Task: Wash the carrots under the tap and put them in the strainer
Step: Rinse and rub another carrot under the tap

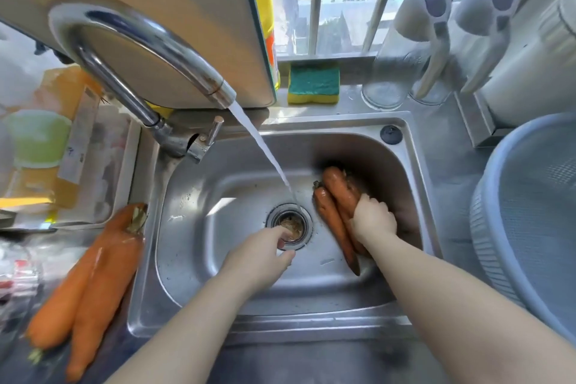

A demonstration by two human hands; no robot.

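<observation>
Two carrots (pixel 338 187) lie side by side in the right half of the sink (pixel 249 321), crowns away from the person, tips toward them. They sit to the right of the stream (pixel 265 149), not under it. The right hand (pixel 372 220) is closed over their middles, fingers curled round the thicker one. The left hand (pixel 265 252) hovers by the drain (pixel 291 226), fingers loosely extended, holding nothing visible.

Step in hand, as judged: the washing of this pair is only starting. The tap (pixel 199 71) runs straight into the drain. The next move calls for lifting or sliding the pair leftward into the water, with the left hand free to rub. The grip needs to be firm, since wet carrots are likely slippery.

Two more carrots, the spare pair (pixel 103 265), lie on the counter left of the sink, apparently awaiting their turn. The strainer (pixel 489 237) stands on the right, well apart from the pair; no carrot shows in the part of it that is in view.

Materials:
- Carrots: long, tapered, orange, with dark soil marks and stubby crowns.
- Sink: brushed steel, rounded corners, wet.
- Tap: polished steel, arched.
- Strainer: pale blue-grey, round, ribbed wall, finely perforated inside.
- A green-and-yellow sponge (pixel 313 84) rests on the ledge behind the sink.
</observation>
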